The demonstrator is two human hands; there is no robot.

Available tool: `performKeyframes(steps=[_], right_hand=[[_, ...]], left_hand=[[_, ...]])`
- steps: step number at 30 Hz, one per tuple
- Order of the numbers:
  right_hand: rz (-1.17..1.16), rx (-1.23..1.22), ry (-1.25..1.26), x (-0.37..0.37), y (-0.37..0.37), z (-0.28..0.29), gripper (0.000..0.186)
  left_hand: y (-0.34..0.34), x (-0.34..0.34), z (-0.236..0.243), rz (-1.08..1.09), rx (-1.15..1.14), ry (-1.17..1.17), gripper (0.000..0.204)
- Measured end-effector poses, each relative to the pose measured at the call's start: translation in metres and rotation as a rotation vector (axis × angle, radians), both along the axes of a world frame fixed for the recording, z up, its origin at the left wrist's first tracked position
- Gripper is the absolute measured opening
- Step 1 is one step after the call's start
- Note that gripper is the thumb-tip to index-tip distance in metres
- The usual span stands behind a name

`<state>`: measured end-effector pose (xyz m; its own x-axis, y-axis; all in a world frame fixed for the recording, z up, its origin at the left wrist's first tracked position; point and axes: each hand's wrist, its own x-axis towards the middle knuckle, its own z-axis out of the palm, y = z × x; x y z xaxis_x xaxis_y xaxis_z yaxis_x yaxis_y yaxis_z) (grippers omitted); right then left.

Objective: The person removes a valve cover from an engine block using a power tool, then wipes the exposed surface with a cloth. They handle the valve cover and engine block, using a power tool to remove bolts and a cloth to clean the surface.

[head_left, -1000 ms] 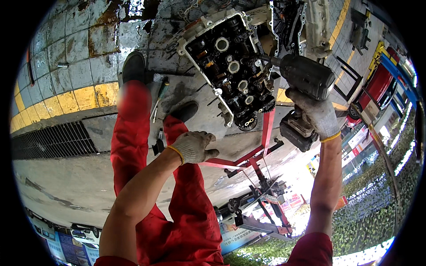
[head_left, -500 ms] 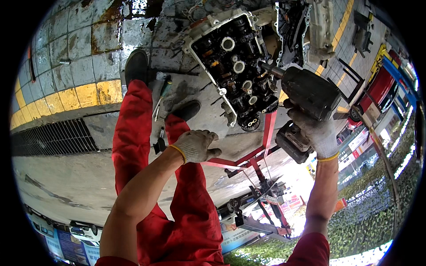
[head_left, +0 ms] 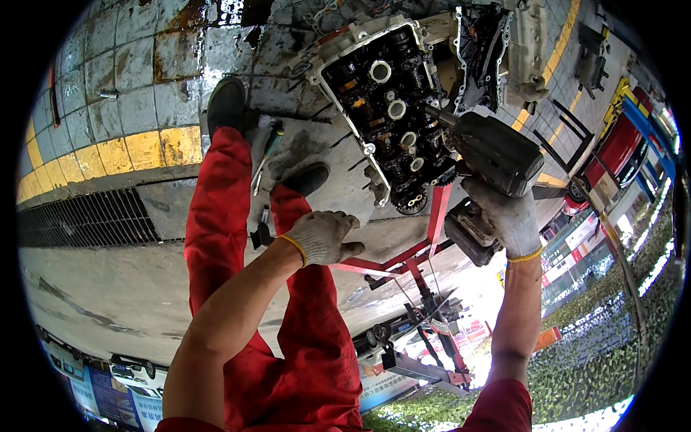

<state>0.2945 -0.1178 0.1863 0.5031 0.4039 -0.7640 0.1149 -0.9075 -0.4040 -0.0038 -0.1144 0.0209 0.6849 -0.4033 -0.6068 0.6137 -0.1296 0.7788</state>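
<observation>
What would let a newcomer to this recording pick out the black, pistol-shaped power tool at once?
Find the oily metal engine part with a pale rim at top centre. Right of it, the right hand, in a greyish knit glove with a yellow cuff, grips the black power tool. Unlike the engine parts nearby, it has a rounded body, blocky base and slim shaft.

One wide fisheye view looks steeply down from the person's head, fairly near the gloved hands [head_left: 322, 237].
</observation>
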Motion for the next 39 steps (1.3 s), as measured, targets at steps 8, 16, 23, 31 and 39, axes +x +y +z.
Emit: performKeyframes(steps=[8,16,23,31,39], right_hand=[[0.014,0.053,-0.045,0.000,-0.007,-0.005,0.044],[0.097,-0.009,-0.025,0.001,-0.006,-0.004,0.050],[0.242,-0.013,-0.104,0.005,-0.012,-0.009,0.045],[0.346,-0.050,-0.203,0.008,-0.024,-0.012,0.054],[0.237,0.060,-0.182,0.013,-0.012,-0.001,0.047]], left_hand=[[-0.005,-0.001,-0.002,0.024,0.001,-0.015,0.069],[0.001,0.002,0.001,0.006,-0.001,-0.012,0.071],[-0.007,-0.001,-0.004,0.014,0.005,-0.026,0.070],[-0.009,-0.002,-0.004,0.034,0.023,-0.040,0.070],[0.006,0.006,-0.001,-0.008,-0.029,0.036,0.071]])
